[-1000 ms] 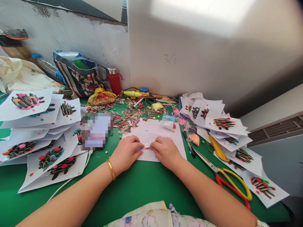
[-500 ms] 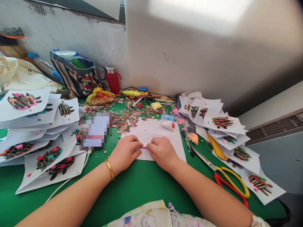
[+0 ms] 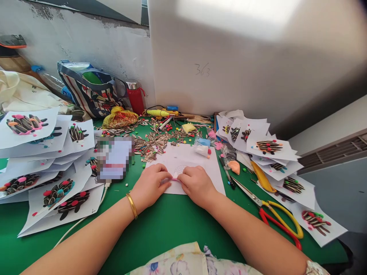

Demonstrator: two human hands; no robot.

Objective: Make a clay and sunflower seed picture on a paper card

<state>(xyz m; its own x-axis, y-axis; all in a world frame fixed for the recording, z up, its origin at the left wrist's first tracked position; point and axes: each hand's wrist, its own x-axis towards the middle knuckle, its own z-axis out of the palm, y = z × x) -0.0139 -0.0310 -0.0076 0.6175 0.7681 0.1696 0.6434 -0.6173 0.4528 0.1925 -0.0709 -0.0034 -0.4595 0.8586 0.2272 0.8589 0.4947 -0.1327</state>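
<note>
Thin pink strip (image 3: 174, 179) over the near part of a white sheet (image 3: 210, 173), its long axis running left to right, just nearer than a dotted outline (image 3: 180, 169). Left hand (image 3: 152, 186) and right hand (image 3: 199, 187), backs upward, meet it from either side, thumb and bent fingers of each clamped on an end. Forearms slant inward across the green worktop (image 3: 160, 225). Compared with a second ago, the right hand sits farther left, narrowing the gap.

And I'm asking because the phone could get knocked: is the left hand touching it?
Apart. The head view shows a strip of green table between the left hand and the phone.
</note>
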